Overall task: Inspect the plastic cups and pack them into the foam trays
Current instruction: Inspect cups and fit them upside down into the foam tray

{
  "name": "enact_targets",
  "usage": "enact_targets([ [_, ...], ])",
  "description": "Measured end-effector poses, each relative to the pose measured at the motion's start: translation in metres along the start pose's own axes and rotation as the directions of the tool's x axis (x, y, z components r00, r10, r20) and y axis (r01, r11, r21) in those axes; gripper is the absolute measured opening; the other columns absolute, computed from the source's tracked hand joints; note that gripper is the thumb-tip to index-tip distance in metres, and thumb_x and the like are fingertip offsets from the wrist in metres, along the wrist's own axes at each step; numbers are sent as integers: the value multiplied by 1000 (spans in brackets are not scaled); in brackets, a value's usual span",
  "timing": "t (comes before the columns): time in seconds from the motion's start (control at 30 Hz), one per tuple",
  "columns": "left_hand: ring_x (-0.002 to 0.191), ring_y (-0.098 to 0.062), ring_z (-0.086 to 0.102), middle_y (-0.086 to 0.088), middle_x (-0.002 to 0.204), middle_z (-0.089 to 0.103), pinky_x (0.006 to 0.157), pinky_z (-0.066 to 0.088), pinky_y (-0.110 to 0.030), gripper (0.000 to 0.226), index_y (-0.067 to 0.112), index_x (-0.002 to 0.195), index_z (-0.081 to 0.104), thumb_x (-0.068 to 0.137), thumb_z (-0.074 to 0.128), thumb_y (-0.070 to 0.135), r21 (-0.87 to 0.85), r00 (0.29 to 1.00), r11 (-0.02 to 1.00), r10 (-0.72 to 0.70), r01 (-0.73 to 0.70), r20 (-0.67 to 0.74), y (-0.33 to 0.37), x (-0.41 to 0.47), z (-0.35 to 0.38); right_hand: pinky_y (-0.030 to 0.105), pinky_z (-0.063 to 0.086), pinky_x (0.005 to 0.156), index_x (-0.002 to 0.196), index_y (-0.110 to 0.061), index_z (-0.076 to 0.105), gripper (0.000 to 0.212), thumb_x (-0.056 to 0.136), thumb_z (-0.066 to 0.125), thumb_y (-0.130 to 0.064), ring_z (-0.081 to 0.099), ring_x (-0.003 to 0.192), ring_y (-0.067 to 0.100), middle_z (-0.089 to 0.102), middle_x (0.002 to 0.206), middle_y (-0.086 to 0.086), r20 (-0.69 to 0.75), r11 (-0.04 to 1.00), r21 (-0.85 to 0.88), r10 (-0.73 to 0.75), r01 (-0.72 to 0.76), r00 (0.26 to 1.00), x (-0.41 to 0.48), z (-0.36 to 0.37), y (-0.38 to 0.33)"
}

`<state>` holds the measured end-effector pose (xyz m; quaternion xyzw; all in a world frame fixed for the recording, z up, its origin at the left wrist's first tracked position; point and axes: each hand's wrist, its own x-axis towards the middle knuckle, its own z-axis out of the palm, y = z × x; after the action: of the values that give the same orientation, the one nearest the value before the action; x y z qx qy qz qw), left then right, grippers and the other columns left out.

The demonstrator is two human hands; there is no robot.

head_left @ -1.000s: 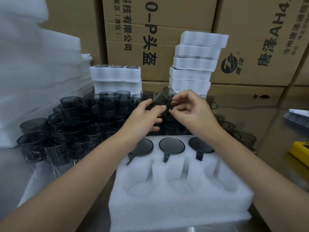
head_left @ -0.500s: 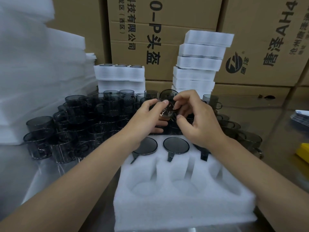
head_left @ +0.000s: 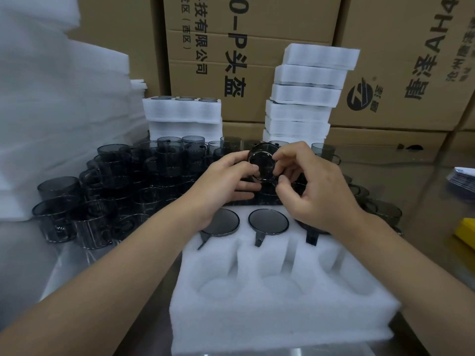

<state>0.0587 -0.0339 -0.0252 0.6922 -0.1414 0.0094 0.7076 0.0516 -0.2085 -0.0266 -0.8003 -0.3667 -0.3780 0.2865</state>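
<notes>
A smoky transparent plastic cup (head_left: 262, 164) is held up between both hands, its round end facing me. My left hand (head_left: 226, 176) grips its left side with thumb and fingers. My right hand (head_left: 308, 186) pinches its right rim. Below them lies a white foam tray (head_left: 277, 304). Its far row holds three cups (head_left: 268, 222) set upside down with handles in the slots; the right one is partly hidden by my right wrist. The near row's three pockets hold nothing.
Several loose dark cups (head_left: 108, 186) crowd the table at left and behind my hands. Packed foam trays (head_left: 182, 111) and a taller tray stack (head_left: 308, 93) stand before cardboard boxes (head_left: 246, 47). Foam sheets (head_left: 51, 111) pile at left. A yellow object (head_left: 465, 232) sits at right.
The cup has been turned in my hands from tilted sideways to face me end-on. Both hands stayed at the same spot above the tray's far edge.
</notes>
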Motion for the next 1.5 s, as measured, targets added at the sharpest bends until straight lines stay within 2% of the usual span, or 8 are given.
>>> enact_targets([
  [0.23, 83, -22, 71, -10, 96, 70, 76, 57, -30, 19, 14, 109, 62, 92, 56, 14, -13, 998, 1000, 3, -2, 69, 9, -3, -6, 30, 47, 70, 106, -20, 56, 27, 80, 53, -25, 57, 75, 11, 62, 83, -9, 117, 999, -34, 28, -24, 993, 9, -17, -11],
  [0.33, 82, -28, 71, -9, 91, 72, 73, 57, -32, 49, 16, 126, 49, 82, 69, 18, -36, 983, 999, -10, 17, 183, 19, -5, -17, 24, 46, 69, 100, -19, 61, 26, 76, 67, -26, 57, 77, 11, 62, 83, -8, 141, 1000, -31, 10, -6, 990, 14, -28, -22],
  [0.5, 91, -33, 70, -11, 101, 71, 76, 56, -33, 52, 28, 121, 53, 73, 69, 37, 183, 854, 982, -135, 47, 503, 36, -15, -36, 21, 40, 69, 86, -21, 65, 20, 75, 78, -32, 49, 78, 8, 55, 85, -8, 232, 993, -90, -60, 82, 971, 19, -37, -41],
  [0.6, 92, -35, 70, -12, 106, 70, 73, 57, -34, 49, 26, 117, 56, 75, 69, 47, 266, 782, 958, -248, 109, 571, 45, -20, -52, 19, 43, 77, 82, -27, 66, 17, 78, 75, -41, 55, 90, 7, 56, 95, -14, 297, 999, 54, -17, 1, 955, 18, -36, -53],
  [0.87, 60, -12, 71, -7, 76, 75, 48, 54, -18, 53, 17, 69, 78, 43, 85, 63, 470, 748, 875, -386, 112, 540, 61, -34, -86, 26, 44, 102, 85, -28, 68, 11, 75, 72, -27, 56, 119, 8, 49, 129, -20, 632, 820, 473, -61, -322, 773, 11, -27, -67],
  [1.07, 62, -13, 71, -8, 66, 72, 51, 53, -17, 13, 14, 59, 74, 59, 81, 25, 647, 726, 752, -514, 126, 456, 63, -35, -76, 31, 44, 103, 81, -23, 69, 17, 79, 72, -7, 55, 121, 9, 57, 127, -14, 771, 792, 438, -88, -426, 630, 11, -26, -64],
  [1.37, 62, -10, 69, -9, 69, 71, 53, 52, -16, 13, 16, 55, 71, 67, 68, 14, 626, 735, 766, -506, 144, 451, 58, -33, -71, 19, 43, 99, 82, -27, 68, 13, 78, 70, -15, 52, 123, 5, 58, 127, -19, 769, 791, 450, -107, -415, 630, 11, -25, -63],
  [1.5, 68, -12, 70, -16, 79, 69, 56, 53, -15, 10, 16, 57, 70, 66, 70, 13, 603, 744, 787, -479, 129, 465, 57, -33, -69, 27, 42, 103, 84, -31, 68, 15, 79, 68, -17, 49, 127, 6, 58, 126, -18, 748, 810, 452, -116, -374, 653, 12, -28, -60],
])
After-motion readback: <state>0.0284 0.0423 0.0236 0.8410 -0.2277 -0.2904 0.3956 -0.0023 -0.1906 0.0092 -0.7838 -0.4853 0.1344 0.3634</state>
